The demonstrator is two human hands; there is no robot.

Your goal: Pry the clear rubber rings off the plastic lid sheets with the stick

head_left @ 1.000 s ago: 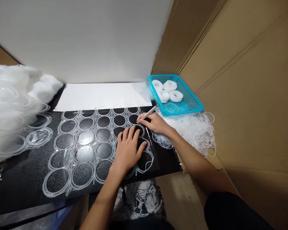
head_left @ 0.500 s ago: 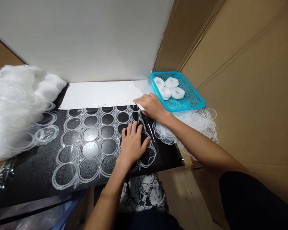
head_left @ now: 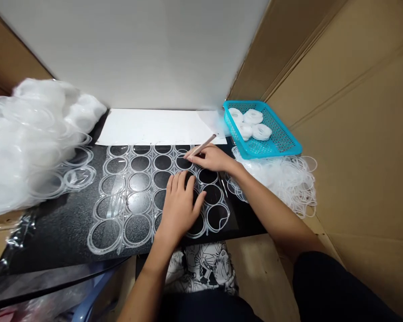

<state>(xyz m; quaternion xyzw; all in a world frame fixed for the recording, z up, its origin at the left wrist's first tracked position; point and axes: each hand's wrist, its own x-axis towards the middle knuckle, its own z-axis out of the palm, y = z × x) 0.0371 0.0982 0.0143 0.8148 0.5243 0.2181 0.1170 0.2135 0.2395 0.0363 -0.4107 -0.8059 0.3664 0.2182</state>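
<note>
A clear plastic sheet of joined rings [head_left: 129, 199] lies flat on the black tabletop, its ring outlines in rows. My left hand [head_left: 181, 201] rests on the right part of this sheet, palm down with fingers spread. Just beyond it, my right hand [head_left: 212, 157] is closed around a slim, pale pen-like tool [head_left: 203, 145]. The tool slants up to the right, its dark end pointing away from the sheet. Its lower end is by a ring in the far rows, and the fingers partly hide it.
A blue basket [head_left: 285, 147] at the far right holds several stacks of white rings [head_left: 253, 117]. Below it lies a tangled heap of thin clear rings [head_left: 289, 183]. Piled clear ring sheets [head_left: 36, 138] stand at left. White paper [head_left: 154, 127] lies along the wall.
My right hand has moved back from the sheet's far edge, and the tool now shows tilted up. My left hand stays on the sheet. The whole view has shifted slightly.
</note>
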